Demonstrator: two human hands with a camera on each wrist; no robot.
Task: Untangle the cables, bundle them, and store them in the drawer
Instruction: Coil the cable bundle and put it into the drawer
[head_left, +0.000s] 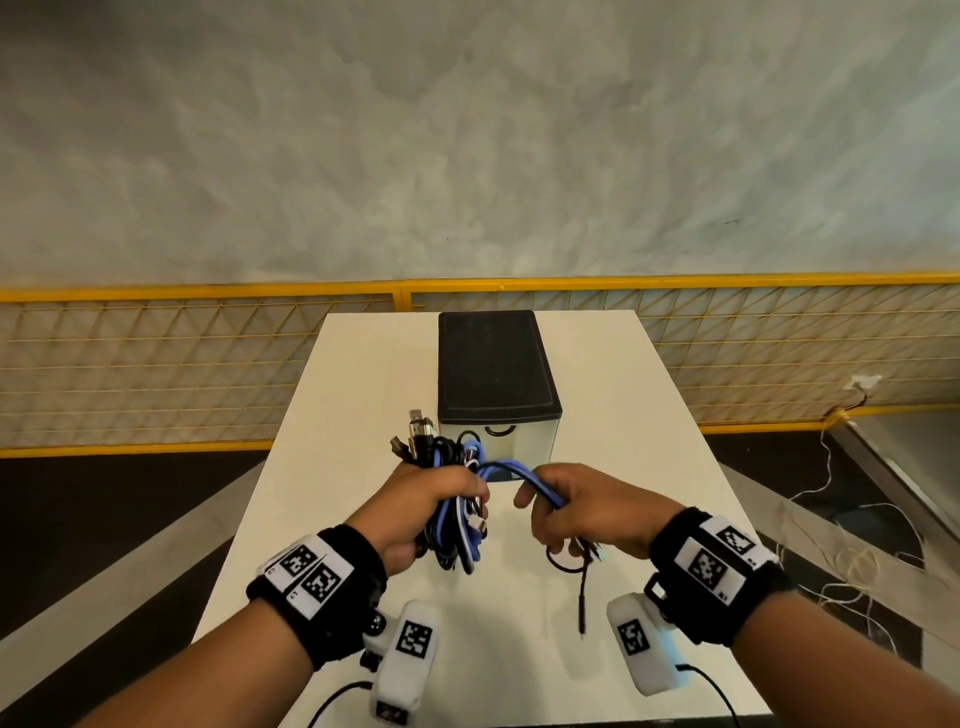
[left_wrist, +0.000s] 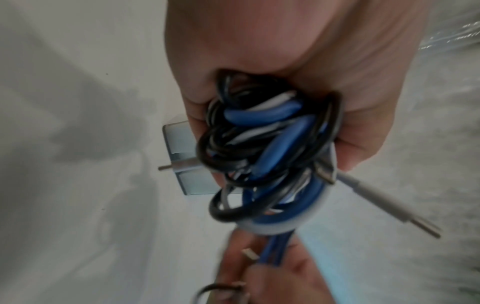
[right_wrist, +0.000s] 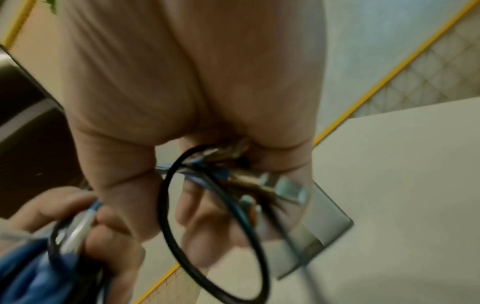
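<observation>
Above a white table (head_left: 623, 415), the left hand (head_left: 421, 499) clenches its grip around a tangled bundle of cables (head_left: 457, 488), blue, black and white, with plugs sticking out of the top of the fist. The right hand (head_left: 587, 509) grasps blue strands (head_left: 524, 478) stretching across from that bundle, and a thin black cable (head_left: 583, 592) dangles below it. A small drawer unit (head_left: 496, 379) with a black top stands just beyond the hands, its drawer closed.

wrists: black bands (head_left: 332, 587) | white square-code tags | white wrist cameras (head_left: 402, 660), black leads | forearms bare
</observation>
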